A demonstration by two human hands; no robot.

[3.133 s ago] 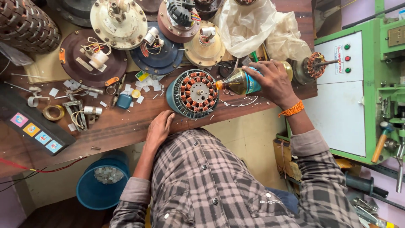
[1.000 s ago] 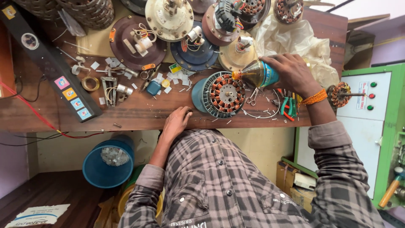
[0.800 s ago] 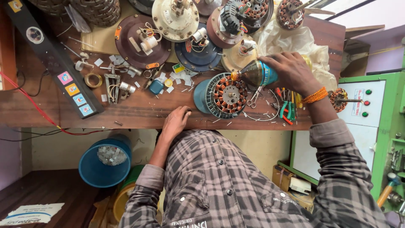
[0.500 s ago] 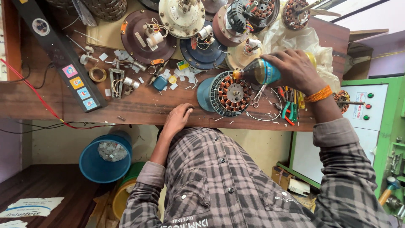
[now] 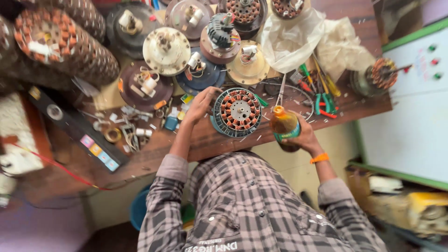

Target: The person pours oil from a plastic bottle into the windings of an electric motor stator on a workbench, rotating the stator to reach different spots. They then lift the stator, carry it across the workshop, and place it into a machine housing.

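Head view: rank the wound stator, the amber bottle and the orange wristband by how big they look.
1. Wound stator, touched by the left hand.
2. Amber bottle in the right hand; it is held above the bench, nearer the camera, so the gap is unsure.
3. Orange wristband.

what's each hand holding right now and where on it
The right hand grips an amber bottle around its lower body, cap end toward the bench. The left hand holds nothing; its fingers rest on the rim of the round copper-wound stator.
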